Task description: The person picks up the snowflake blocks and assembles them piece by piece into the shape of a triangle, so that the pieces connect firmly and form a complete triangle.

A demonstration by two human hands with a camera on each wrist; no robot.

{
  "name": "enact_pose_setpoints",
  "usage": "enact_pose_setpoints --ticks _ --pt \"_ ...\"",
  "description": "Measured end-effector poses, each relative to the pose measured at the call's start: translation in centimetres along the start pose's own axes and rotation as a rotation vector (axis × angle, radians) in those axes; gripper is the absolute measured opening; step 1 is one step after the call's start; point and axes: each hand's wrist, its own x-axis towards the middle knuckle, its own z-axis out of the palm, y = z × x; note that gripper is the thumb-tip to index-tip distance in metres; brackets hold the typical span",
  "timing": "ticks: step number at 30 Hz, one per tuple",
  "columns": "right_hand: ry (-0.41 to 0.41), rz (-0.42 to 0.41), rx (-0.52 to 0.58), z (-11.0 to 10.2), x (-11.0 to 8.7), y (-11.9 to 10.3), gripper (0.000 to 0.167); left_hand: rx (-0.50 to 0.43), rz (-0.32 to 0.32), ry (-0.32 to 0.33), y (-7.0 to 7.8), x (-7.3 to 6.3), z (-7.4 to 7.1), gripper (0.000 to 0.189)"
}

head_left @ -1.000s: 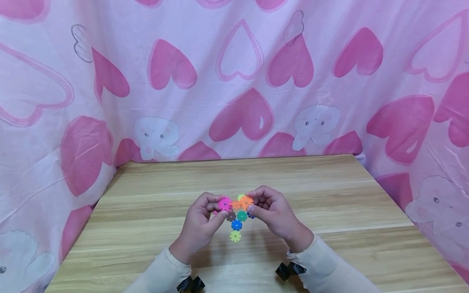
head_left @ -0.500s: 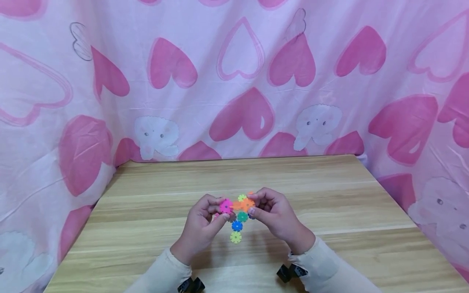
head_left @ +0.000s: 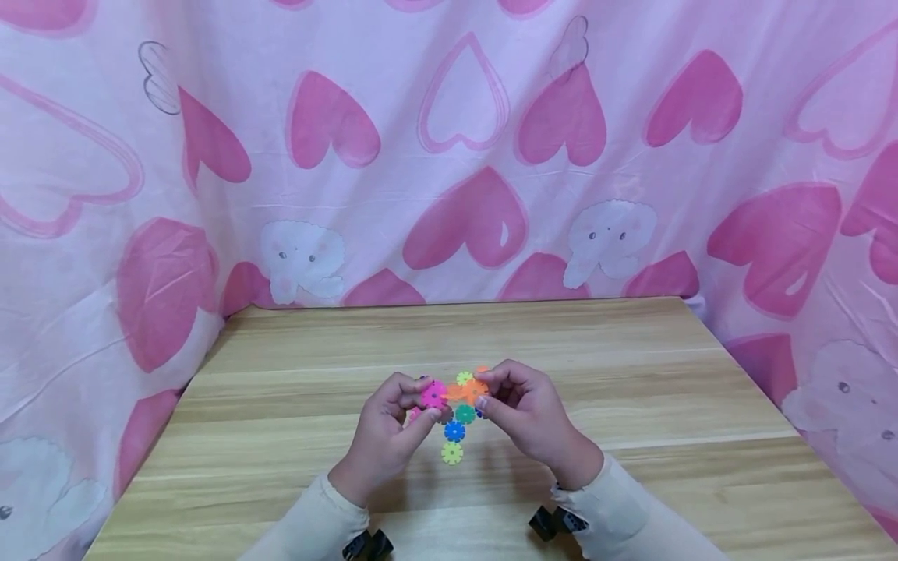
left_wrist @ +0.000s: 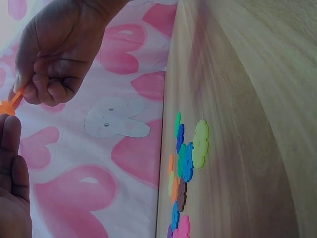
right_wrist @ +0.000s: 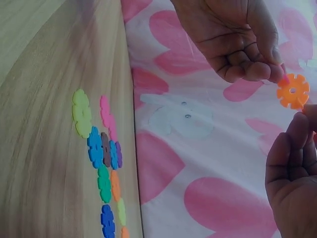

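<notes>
In the head view my left hand (head_left: 382, 428) pinches a pink notched plastic disc (head_left: 434, 394) between thumb and fingers. My right hand (head_left: 539, 417) pinches an orange notched disc (head_left: 475, 390) at its edge. Between them another orange disc (right_wrist: 292, 91), seen face-on in the right wrist view, meets both pieces edge to edge. All of this is held above the table. Below lie flat discs: a yellow one (head_left: 452, 453), a blue one (head_left: 454, 431) and a green one (head_left: 464, 414). A brown disc (left_wrist: 183, 194) and several others are partly hidden behind the hands in the head view.
The wood-grain table (head_left: 281, 467) reaches back to a pink heart-patterned curtain (head_left: 463, 218), which also hangs along both sides. A pink disc (right_wrist: 107, 118) lies among the flat pieces. Black wrist devices (head_left: 557, 520) sit by both sleeves.
The hands and joined discs have shifted very slightly right and down in the head view. The pink and orange discs turn a little; both hands keep their pinch. The discs on the table stay put.
</notes>
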Motion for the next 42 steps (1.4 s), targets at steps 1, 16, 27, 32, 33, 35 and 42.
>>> enact_pose_setpoints --ticks 1,16,27,32,33,35,42 --pt "-0.001 -0.002 0.002 0.0 0.0 -0.1 0.020 0.002 0.010 -0.006 0.0 0.0 0.0 0.023" --pt "0.004 0.074 -0.010 0.3 0.1 -0.4 0.030 0.123 0.060 0.045 -0.1 0.2 0.1 0.045" --pt "-0.077 0.127 0.103 1.5 0.0 -0.3 0.028 0.134 -0.044 -0.031 0.3 0.1 0.7 0.047" --pt "-0.074 0.149 0.086 1.4 0.2 -0.4 0.027 0.137 -0.069 -0.025 0.3 0.1 0.8 0.038" --pt "-0.074 0.150 0.088 1.3 0.3 -0.4 0.027 0.137 -0.075 -0.022 0.3 0.1 0.8 0.037" --pt "-0.058 0.164 0.074 0.8 0.5 -0.3 0.028 0.139 -0.081 -0.014 0.3 0.1 0.7 0.035" --pt "0.070 0.317 -0.135 -2.1 1.8 2.1 0.030 0.139 -0.170 0.009 0.7 0.2 0.5 0.036"
